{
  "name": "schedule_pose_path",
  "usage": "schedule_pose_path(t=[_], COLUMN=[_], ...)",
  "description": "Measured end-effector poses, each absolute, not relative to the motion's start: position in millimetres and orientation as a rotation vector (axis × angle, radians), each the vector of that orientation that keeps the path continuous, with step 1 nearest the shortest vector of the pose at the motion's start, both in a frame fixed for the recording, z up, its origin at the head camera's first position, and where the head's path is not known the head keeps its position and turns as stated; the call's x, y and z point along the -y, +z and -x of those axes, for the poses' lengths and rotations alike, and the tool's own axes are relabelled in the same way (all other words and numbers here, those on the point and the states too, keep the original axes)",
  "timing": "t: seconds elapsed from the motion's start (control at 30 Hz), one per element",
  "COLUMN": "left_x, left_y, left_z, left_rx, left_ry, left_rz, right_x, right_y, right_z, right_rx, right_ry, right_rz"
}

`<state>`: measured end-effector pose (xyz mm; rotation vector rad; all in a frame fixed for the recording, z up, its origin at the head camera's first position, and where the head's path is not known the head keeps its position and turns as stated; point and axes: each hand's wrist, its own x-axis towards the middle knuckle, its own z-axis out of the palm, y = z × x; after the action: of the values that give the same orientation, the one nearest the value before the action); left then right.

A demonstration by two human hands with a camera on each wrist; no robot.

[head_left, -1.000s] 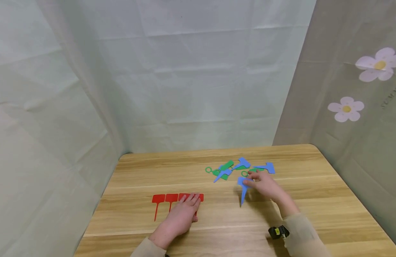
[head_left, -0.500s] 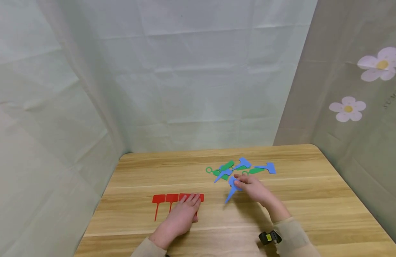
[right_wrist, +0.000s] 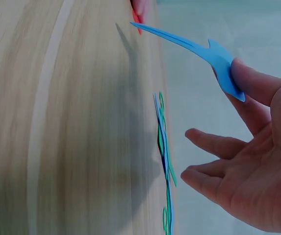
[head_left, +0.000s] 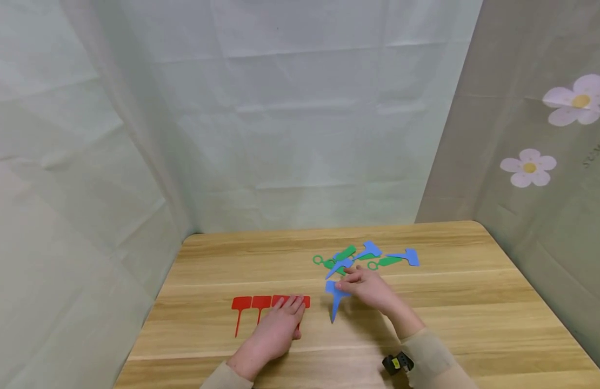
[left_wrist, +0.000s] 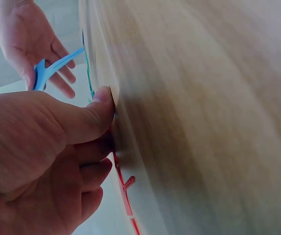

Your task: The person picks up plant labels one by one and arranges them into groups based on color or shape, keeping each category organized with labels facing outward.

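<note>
In the head view, my left hand (head_left: 277, 330) lies over the right end of a row of red T-shaped plant labels (head_left: 241, 303), its fingers stretched across the heads and hiding some stems. To the right, my right hand (head_left: 370, 292) pinches a blue T-shaped plant label (head_left: 332, 288) by its head between thumb and index finger. The label's pointed stem hangs toward me. In the right wrist view, the blue label (right_wrist: 222, 61) is raised off the table, with the other fingers (right_wrist: 214, 142) spread apart.
Behind my right hand is a loose pile of blue labels (head_left: 370, 249) and green ring-ended tags (head_left: 346, 253). One blue label (head_left: 412, 257) lies at its right side. Pale cloth (head_left: 305, 119) hangs behind the wooden table (head_left: 222, 259).
My right hand has carried the blue label leftward from beside the pile, closer to the red row. The label's stem tilted, then swung back to pointing toward me. My left hand stayed put.
</note>
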<state>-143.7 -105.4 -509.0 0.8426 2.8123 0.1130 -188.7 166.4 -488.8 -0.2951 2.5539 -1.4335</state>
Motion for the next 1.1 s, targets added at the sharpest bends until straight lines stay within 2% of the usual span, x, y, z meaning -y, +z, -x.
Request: schedule_pose_path(t=[0.57, 1.1], left_x=[106.2, 104.6], left_y=[-509.3, -507.9], left_z=[142.8, 144.3], left_rx=[-2.843, -2.809], left_ry=[0.076, 0.088], left_rz=[-0.889, -0.843], right_x=[-124.9, -117.6], right_y=[-497.2, -508.1], right_z=[194.9, 197.1], right_rx=[-2.791, -3.060], right_ry=[-1.144, -0.696], right_rz=[0.396, 0.337])
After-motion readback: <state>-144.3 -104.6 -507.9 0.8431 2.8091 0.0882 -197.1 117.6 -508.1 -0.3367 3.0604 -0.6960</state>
